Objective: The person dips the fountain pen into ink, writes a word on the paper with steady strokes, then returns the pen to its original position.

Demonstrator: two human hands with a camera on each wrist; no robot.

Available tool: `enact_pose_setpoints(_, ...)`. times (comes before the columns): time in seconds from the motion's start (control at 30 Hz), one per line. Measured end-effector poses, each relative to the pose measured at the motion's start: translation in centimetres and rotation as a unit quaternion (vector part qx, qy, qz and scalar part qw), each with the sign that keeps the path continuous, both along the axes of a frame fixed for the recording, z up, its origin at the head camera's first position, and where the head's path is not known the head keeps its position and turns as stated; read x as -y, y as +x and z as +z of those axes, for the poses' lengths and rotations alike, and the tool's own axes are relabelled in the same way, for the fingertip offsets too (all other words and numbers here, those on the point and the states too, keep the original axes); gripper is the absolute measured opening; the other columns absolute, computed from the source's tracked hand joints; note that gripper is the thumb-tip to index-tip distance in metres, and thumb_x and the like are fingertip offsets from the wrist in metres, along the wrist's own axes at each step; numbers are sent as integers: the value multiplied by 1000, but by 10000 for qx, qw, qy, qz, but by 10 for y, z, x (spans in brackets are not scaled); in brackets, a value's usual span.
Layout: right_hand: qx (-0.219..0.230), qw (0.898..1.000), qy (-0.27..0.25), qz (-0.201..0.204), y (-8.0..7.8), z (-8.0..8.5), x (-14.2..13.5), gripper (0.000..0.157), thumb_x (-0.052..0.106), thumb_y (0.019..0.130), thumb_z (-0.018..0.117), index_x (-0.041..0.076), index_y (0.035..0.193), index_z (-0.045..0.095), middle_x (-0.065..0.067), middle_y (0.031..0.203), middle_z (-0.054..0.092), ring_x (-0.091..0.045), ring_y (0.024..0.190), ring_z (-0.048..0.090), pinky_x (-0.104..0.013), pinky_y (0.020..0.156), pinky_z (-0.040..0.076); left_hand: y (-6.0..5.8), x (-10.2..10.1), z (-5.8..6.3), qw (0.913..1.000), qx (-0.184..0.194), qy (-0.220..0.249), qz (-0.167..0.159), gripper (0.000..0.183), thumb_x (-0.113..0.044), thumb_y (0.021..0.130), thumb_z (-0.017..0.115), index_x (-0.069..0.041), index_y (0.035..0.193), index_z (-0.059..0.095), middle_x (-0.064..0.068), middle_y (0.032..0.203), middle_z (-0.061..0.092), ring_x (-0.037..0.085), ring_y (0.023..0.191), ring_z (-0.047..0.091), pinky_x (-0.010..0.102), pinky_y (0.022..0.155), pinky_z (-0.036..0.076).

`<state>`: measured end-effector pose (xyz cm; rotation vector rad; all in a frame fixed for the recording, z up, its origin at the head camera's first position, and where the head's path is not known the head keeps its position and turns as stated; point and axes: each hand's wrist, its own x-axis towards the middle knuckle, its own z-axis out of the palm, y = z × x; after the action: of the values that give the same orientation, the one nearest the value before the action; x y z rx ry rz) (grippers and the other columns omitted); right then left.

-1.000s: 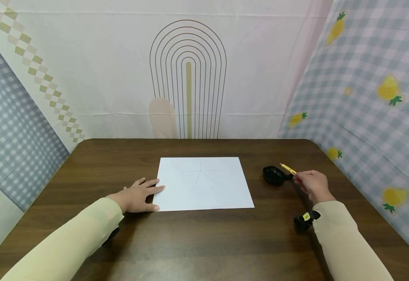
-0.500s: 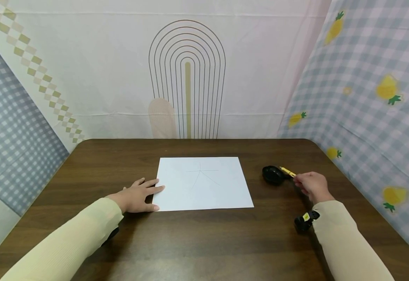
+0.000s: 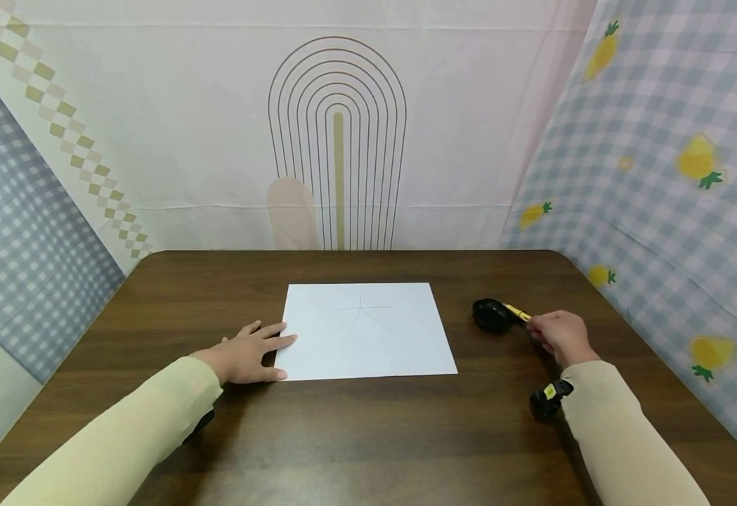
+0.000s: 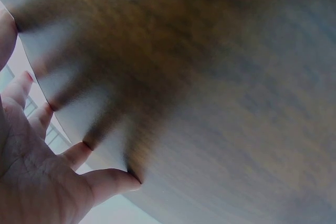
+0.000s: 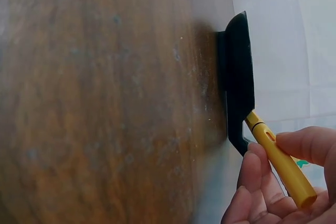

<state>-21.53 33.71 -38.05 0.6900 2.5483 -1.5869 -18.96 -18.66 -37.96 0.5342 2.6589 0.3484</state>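
A white sheet of paper [image 3: 400,344] with a few thin lines drawn on it lies mid-table. My left hand [image 3: 248,353] rests spread at its left edge, two fingers over the paper; the left wrist view shows the fingertips [image 4: 86,146] on the table side. To the right of the paper is a small black pan-shaped dish [image 3: 492,315] with a handle pointing right. My right hand [image 3: 561,334] pinches a yellow pen [image 5: 286,167] between thumb and fingers. The pen's front end is at the dish's rim, just above the handle, its tip hidden behind the rim in the right wrist view.
The brown wooden table [image 3: 368,436] ends at a white cloth [image 3: 204,126] behind it. A checked cloth with pineapples [image 3: 665,211] hangs along the right side. A black wrist camera [image 3: 548,400] is strapped under the right sleeve.
The yellow pen has come down toward the black dish, its tip moving from above the handle to the dish's rim. The left hand and the paper stay put.
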Motion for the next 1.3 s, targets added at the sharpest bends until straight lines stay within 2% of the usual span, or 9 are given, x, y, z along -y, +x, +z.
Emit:
enact_pose_setpoints(0.17,78,9999,92,43,1,0,-1,18,13,91,57,-2,99,62,9,68,63,-8,67,58,-29,64,47,0,0,0,10000,8,7,-2,75,-53,88,63,-25,152,35,6,160,19,48,143,8,81,95,13)
enact_pose_setpoints(0.3,148,9994,248,212,2,-1,-3,24,16,92,56,-5,101,64,8,69,63,-8,68,58,-30,65,46,1,0,0,10000,-11,4,2,75,-53,88,64,-25,151,35,6,160,19,48,143,9,81,96,13)
enact_pose_setpoints(0.6,248,9955,578,706,5,-2,-9,38,19,96,54,-13,116,59,1,79,66,-11,71,59,-32,63,47,1,0,0,10000,-23,8,-14,75,-54,88,64,-25,151,35,6,160,19,48,143,9,81,95,13)
enact_pose_setpoints(0.77,285,9931,762,846,5,-4,-12,43,18,95,53,-17,120,55,-13,92,65,-16,68,53,-32,60,47,1,0,0,10000,-38,35,-23,75,-53,88,64,-24,151,35,6,160,19,49,143,9,81,95,13)
enact_pose_setpoints(0.93,369,9879,1134,987,6,-3,-13,47,21,96,52,-18,123,53,-30,115,54,-21,70,49,-33,59,44,1,0,-1,10000,-54,28,-23,75,-52,88,63,-24,152,35,6,160,19,49,143,9,81,96,13)
enact_pose_setpoints(1.3,405,9782,1581,1286,7,1,-10,44,19,96,53,-19,118,57,-31,113,57,-24,81,55,-32,64,47,1,1,-1,10000,-58,59,-39,75,-52,88,63,-24,151,35,7,160,19,49,143,9,82,95,12)
